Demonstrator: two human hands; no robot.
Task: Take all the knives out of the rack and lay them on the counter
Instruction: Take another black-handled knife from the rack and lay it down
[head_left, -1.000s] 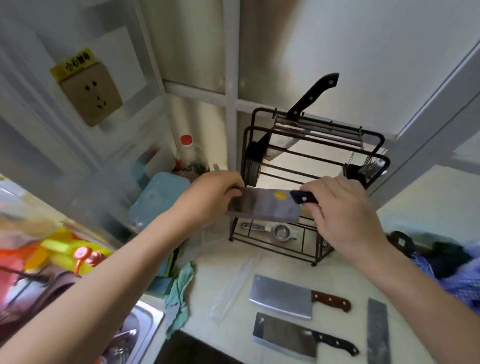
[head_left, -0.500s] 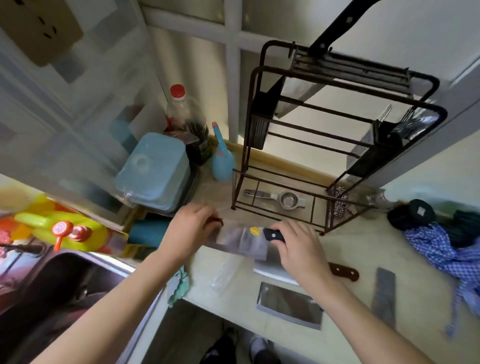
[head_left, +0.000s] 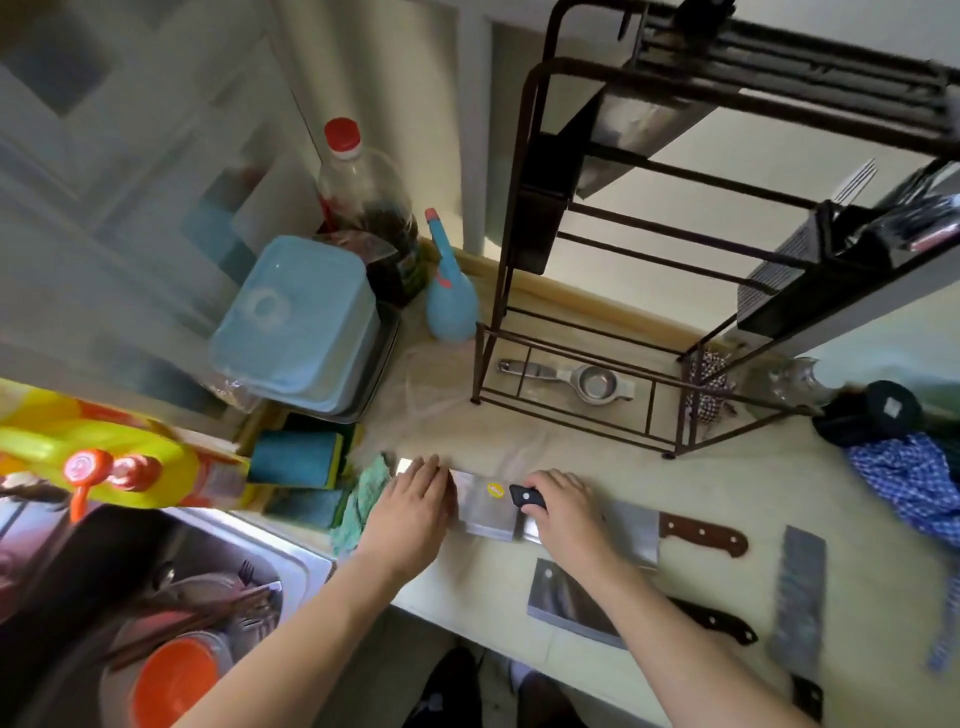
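Note:
A cleaver with a yellow sticker (head_left: 485, 506) lies flat and low on the counter (head_left: 727, 483). My right hand (head_left: 563, 512) grips its black handle. My left hand (head_left: 413, 506) rests flat on the blade's far end. Beside it lie a brown-handled cleaver (head_left: 698, 532), a black-handled cleaver (head_left: 566, 600) and a dark-bladed knife (head_left: 797, 595). The dark wire rack (head_left: 582, 249) stands behind, with one knife (head_left: 644, 130) still in its top slots, its handle cut off by the frame edge.
A lemon squeezer (head_left: 582, 379) lies on the rack's floor. Left of the rack stand a blue spray bottle (head_left: 449, 296), a dark bottle (head_left: 371, 208) and blue tubs (head_left: 298, 322). Sponges (head_left: 298, 457), a green cloth (head_left: 366, 499) and a full sink (head_left: 171, 613) are at left; blue fabric (head_left: 914, 483) at right.
Both hands carried the stickered cleaver down from in front of the rack to the counter, left of the brown-handled cleaver. The view tilted downward.

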